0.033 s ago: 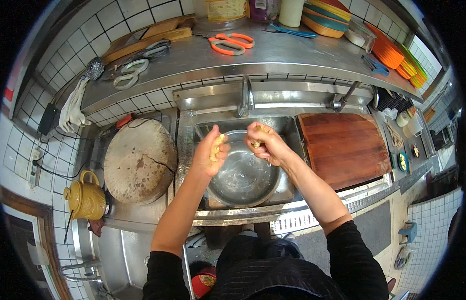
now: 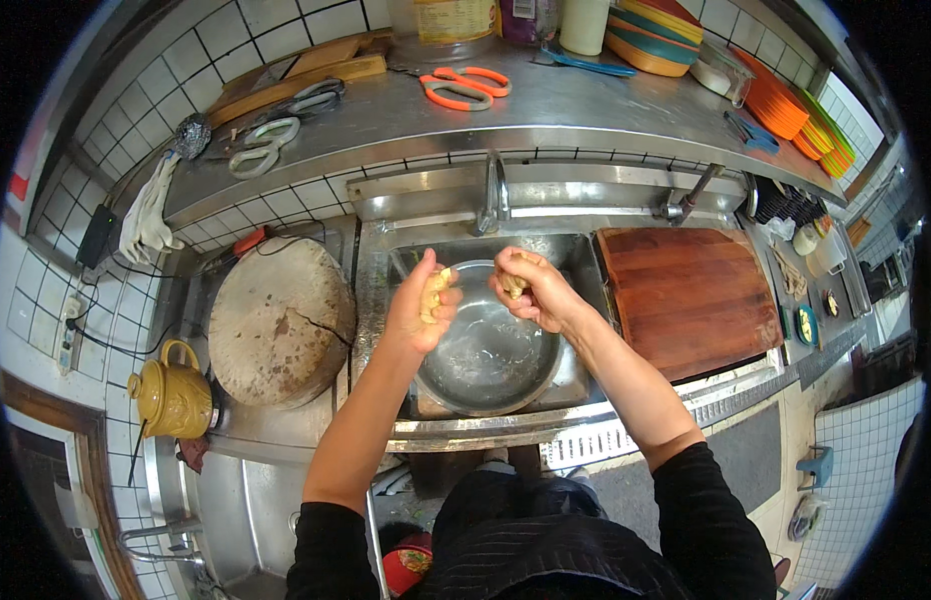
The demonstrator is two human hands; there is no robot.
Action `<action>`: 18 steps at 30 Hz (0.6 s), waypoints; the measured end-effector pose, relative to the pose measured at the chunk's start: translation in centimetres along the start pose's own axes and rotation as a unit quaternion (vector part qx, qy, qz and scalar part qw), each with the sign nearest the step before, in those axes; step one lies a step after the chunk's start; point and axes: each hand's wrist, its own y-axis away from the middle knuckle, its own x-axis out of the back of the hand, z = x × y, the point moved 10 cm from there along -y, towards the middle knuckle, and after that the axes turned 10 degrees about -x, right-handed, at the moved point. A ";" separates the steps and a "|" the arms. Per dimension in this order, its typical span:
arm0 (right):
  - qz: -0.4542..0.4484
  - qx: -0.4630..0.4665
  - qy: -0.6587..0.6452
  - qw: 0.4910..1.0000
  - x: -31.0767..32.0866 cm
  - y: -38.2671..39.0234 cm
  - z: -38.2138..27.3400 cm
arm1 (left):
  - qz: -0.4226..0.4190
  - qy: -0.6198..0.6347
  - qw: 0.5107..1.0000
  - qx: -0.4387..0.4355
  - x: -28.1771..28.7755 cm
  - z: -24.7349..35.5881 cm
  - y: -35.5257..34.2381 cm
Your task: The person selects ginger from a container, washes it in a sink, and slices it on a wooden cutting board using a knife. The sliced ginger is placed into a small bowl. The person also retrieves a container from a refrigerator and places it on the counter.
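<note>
**Lumps held above the bowl, scarcely shifted**

Since the earlier frame, hardly any movement can be seen. A pale yellow lump (image 2: 435,296) is enclosed in the left hand's (image 2: 418,312) grip; a second lump (image 2: 514,286) is clasped in the right hand (image 2: 541,292). Both are held apart over a steel bowl (image 2: 539,372) seated in a sink (image 2: 579,262). The steel table (image 2: 371,265) is flanked by a cracked round block (image 2: 266,325) and a brown board (image 2: 691,300). Scissors (image 2: 466,90) are laid on the shelf (image 2: 416,140) behind; white tiles (image 2: 221,30) are seen around.
</note>
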 end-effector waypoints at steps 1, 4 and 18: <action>-0.015 -0.011 -0.012 1.000 -0.3 -0.1 0.4 | -0.009 -0.008 1.000 -0.009 0.0 0.1 0.0; -0.023 -0.033 -0.042 0.998 -0.7 -0.4 1.1 | -0.042 0.004 0.999 -0.034 -0.3 0.6 -0.1; 0.017 0.044 0.040 0.998 -0.5 -0.4 0.9 | -0.039 0.257 0.964 0.051 0.2 -0.4 0.5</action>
